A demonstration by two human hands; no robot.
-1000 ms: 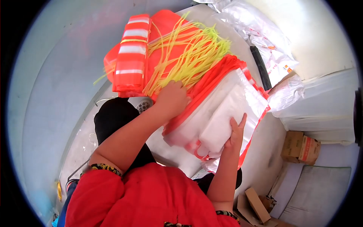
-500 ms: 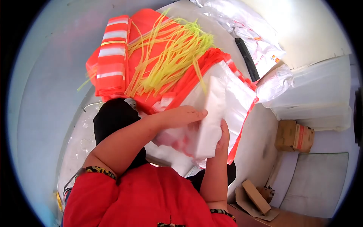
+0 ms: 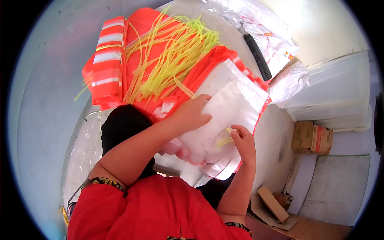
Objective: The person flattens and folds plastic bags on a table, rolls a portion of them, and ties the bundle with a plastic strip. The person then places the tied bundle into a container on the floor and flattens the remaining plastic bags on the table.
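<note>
A folded bundle of whitish translucent plastic [image 3: 219, 107] lies on a stack of red-edged white plastic bags [image 3: 253, 98] in front of me. My left hand [image 3: 191, 114] rests at the bundle's left side, thumb and forefinger apart. By the bundle's right side, my right hand [image 3: 244, 144] has its thumb and fingertips pinched at a yellow strip [image 3: 225, 141]. Part of that strip is hidden by the plastic. Many loose yellow strips [image 3: 172, 54] are heaped on red plastic [image 3: 140, 20]. To their left sits a red-and-white striped bundle [image 3: 108, 64] with a yellow strip around it.
A black bar-shaped object [image 3: 257, 57] lies at the back right, beside white printed plastic sacks [image 3: 270, 36]. Farther right are a cardboard box [image 3: 311, 138] and a grey panel [image 3: 340, 190]. Flattened cardboard pieces [image 3: 274, 204] lie at the lower right.
The white plastic bundle, held up on edge before, now lies flatter on the stack. My right hand has left its side and moved to the yellow strip. My left-hand fingers have spread.
</note>
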